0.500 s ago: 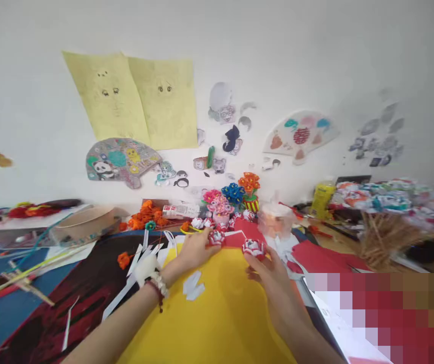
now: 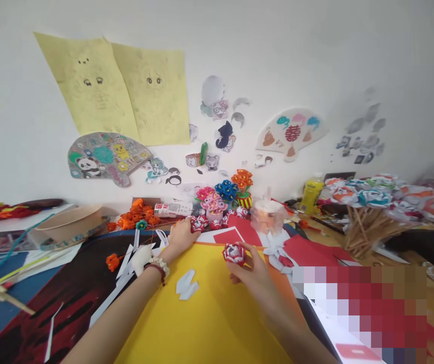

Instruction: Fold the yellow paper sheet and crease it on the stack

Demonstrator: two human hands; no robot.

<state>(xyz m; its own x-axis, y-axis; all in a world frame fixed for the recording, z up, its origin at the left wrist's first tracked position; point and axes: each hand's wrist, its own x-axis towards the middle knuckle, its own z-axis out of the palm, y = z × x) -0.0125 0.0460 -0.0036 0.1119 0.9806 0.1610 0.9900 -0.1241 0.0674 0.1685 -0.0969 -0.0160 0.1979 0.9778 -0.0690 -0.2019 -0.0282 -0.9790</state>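
Observation:
Raised over the yellow sheet, my right hand grips a red-and-white folded paper flower between thumb and fingers. My left hand reaches to the far edge of the sheet, its fingers closed at another red-and-white paper flower. That flower sits beside similar ones in a row; my fingertips are partly hidden there. Small white paper strips lie on the yellow sheet between my forearms.
Behind the flowers stand pink, blue and orange flower pots and a clear plastic cup. Red paper and a lit screen lie at right. A round tub and sticks are at left.
My left hand has moved left and away with its flower, to the row at the back. My right hand has shifted left, still holding its flower. The camera view has moved slightly.

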